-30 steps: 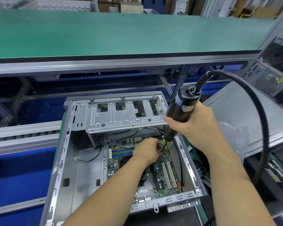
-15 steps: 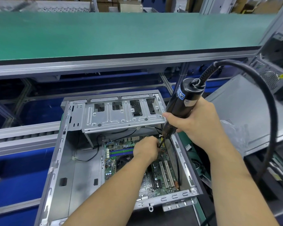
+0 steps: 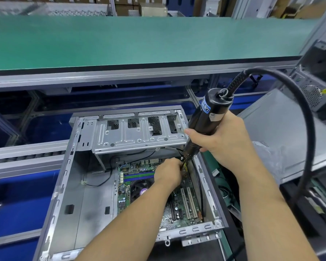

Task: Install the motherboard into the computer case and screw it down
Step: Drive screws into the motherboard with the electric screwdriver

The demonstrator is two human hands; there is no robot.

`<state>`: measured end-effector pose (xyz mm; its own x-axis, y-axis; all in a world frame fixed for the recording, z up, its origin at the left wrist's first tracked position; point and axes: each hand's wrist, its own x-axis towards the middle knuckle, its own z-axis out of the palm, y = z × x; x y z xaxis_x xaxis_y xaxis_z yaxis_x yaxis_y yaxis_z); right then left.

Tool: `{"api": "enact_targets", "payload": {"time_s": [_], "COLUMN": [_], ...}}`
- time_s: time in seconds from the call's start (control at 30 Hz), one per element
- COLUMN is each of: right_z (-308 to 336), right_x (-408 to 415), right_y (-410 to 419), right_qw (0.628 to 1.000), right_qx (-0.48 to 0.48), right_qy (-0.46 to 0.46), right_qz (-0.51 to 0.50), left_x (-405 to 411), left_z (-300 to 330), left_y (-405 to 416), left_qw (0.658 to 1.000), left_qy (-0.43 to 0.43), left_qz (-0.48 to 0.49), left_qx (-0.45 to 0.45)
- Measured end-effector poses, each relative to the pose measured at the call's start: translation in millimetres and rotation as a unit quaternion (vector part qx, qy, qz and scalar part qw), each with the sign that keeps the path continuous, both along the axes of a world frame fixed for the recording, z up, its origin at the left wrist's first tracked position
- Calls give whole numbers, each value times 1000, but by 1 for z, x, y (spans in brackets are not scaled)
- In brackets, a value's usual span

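Head cam: motherboard (image 3: 179, 206) sits in the case (image 3: 79, 194). Right hand (image 3: 222, 136) grips the electric screwdriver (image 3: 205, 117), left hand (image 3: 167, 171) pinches at its tip, probably steadying a screw. Next up: keep the bit straight.

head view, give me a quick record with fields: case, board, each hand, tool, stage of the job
case: open metal case, lying on its side, drive cage at the far end
board: motherboard seated inside the case, right half
left hand: reaching into the case, fingers at the driver tip; what it pinches is hidden
right hand: gripping the screwdriver
tool: black electric screwdriver, tilted, tip down at the board's far right corner, cable looping to the right
stage: screwing down, at that corner
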<state>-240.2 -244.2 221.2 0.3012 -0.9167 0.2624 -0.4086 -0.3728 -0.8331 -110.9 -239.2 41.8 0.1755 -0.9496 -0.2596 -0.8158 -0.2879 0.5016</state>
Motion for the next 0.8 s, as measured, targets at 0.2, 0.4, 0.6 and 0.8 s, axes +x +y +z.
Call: {"api": "enact_targets", "payload": {"time_s": [0.2, 0.4, 0.6, 0.8], "right_z": [2, 5, 5, 3], "right_x": [0, 2, 0, -4], "right_y": [-3, -4, -4, -5], "right_qw": [1000, 1000, 1000, 1000], "right_qx": [-1, -3, -5, -4], "right_qy": [8, 7, 8, -3], "right_qz": [4, 4, -1, -9], "left_x": [1, 4, 7, 9], "left_z": [-2, -2, 0, -4], "left_y": [1, -2, -1, -2], "left_qw": [1000, 998, 998, 997], "left_qy": [-7, 48, 53, 63], "left_qz": [2, 35, 35, 37], "left_qx": [-8, -6, -3, -14]}}
